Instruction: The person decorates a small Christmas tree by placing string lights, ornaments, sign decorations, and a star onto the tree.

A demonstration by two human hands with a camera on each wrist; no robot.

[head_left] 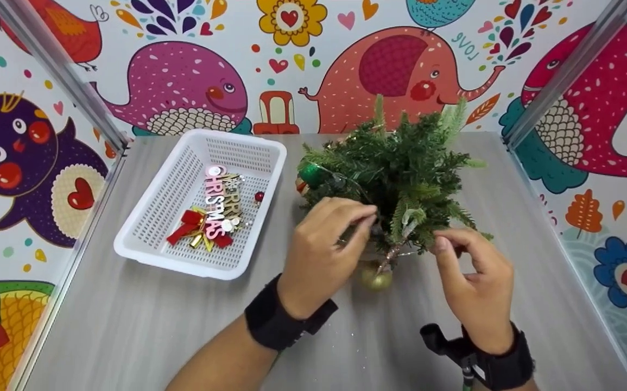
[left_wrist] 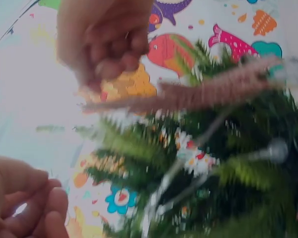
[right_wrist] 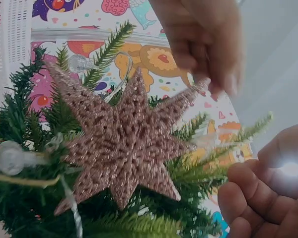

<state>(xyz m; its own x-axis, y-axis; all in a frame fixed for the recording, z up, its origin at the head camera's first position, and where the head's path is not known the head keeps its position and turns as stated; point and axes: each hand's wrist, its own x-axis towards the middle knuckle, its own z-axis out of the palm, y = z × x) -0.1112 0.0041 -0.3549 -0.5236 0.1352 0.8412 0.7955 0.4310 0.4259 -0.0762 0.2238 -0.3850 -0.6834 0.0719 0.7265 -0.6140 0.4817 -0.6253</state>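
A small artificial Christmas tree (head_left: 416, 163) stands in front of me. A pinkish glitter star (right_wrist: 126, 144) sits on its near side, seen edge-on from the left wrist. Clear string lights (right_wrist: 10, 158) run among the branches. My left hand (head_left: 327, 244) is at the tree's front left, thumb and fingertips brought together. At the front right, by a branch tip, my right hand (head_left: 479, 279) has its thumb against its curled index finger. Whether either hand pinches a thin wire or twig is too small to see. A gold bauble (head_left: 377, 277) hangs low in front.
To the left stands a white perforated basket (head_left: 128, 239) with a pink CHRISTMAS letter sign (head_left: 214, 201), a red bow (head_left: 191, 220) and a small red ball (head_left: 259, 196). A green bauble (head_left: 311, 172) is on the tree's left. Patterned panels enclose the grey table (head_left: 346, 347).
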